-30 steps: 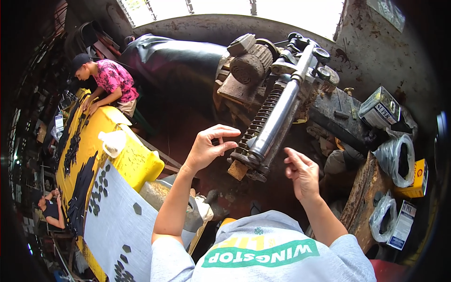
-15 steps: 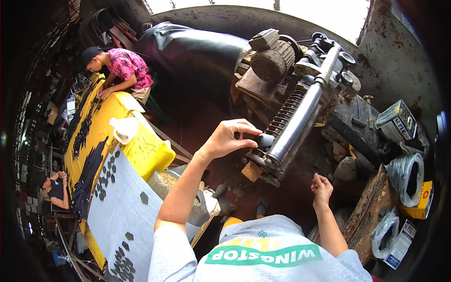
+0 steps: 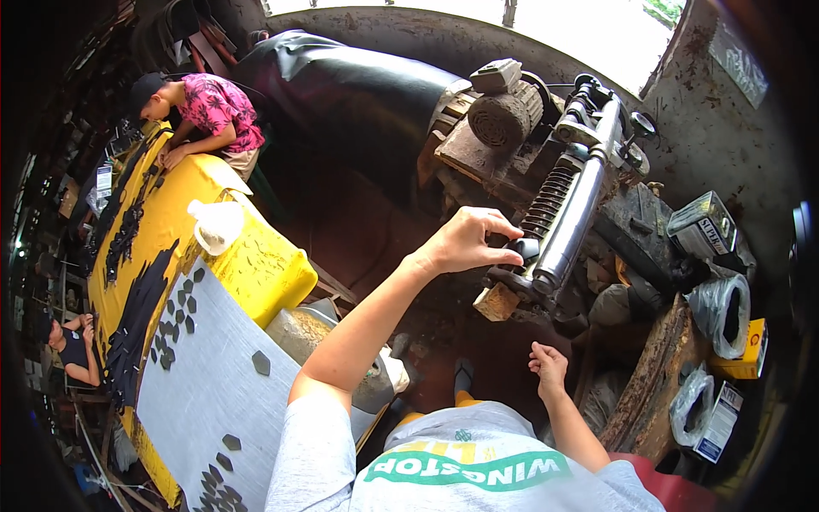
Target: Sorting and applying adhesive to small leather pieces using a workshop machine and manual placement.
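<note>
My left hand (image 3: 467,242) reaches to the near end of a machine with a long shiny steel roller (image 3: 566,243). Thumb and fingers pinch a small dark piece (image 3: 526,248) there, beside a ribbed, coil-like shaft (image 3: 548,202). Whether the piece touches the machine, I cannot tell. Below the roller's end sits a worn block (image 3: 496,302). My right hand (image 3: 548,365) hangs free of the machine in front of my body, fingers curled and thumb against them; anything inside is hidden.
A dusty motor (image 3: 503,119) sits behind the roller. On the left, dark flat pieces (image 3: 261,363) lie on a grey sheet (image 3: 226,341) beside a yellow-covered table (image 3: 243,277), where a person in a pink shirt (image 3: 217,111) works. Boxes (image 3: 702,226) and plastic-wrapped rolls (image 3: 718,316) stand right.
The view has shifted, moving the machine rightward in the picture. My left hand stays at the roller's end, and the piece now looks darker. My right hand has dropped back and left, toward my body.
</note>
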Motion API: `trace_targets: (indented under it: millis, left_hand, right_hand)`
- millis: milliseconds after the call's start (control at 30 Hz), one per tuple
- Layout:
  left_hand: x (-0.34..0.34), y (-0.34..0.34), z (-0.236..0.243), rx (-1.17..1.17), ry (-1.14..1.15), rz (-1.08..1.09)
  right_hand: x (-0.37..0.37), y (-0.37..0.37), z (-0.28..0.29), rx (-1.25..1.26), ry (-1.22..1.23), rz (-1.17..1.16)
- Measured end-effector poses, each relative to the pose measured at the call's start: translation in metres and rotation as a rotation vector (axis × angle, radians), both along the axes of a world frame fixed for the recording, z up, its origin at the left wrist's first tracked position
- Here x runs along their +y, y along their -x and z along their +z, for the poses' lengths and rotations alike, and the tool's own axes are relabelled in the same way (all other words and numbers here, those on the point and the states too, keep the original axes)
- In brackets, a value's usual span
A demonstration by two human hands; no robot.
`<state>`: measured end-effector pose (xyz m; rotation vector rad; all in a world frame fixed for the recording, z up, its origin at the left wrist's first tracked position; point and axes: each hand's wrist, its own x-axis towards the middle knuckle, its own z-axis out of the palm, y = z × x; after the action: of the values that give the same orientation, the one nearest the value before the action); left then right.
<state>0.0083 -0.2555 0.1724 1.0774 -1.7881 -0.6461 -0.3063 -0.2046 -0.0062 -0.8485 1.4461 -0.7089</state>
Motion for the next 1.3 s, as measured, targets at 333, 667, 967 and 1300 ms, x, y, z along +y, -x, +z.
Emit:
trace_targets:
  millis: [333,667,967,1300]
  left_hand:
    - [-0.001,0.004,0.003,-0.075,-0.105,0.062]
    - [-0.002,0.010,0.011,0.003,-0.260,0.072]
    - [0.037,-0.041,0.028,0.798,-0.534,0.081]
    - [0.254,-0.191,0.003,1.658,-0.336,0.230]
  right_hand:
    - [0.041,-0.002,-0.009,0.016,0.020,-0.021]
    - [0.026,0.013,-0.016,0.037,0.024,-0.010]
    - [0.007,0.016,-0.031,0.051,0.006,0.079]
    - [0.029,-0.020,-0.083,0.091,-0.125,0.477]
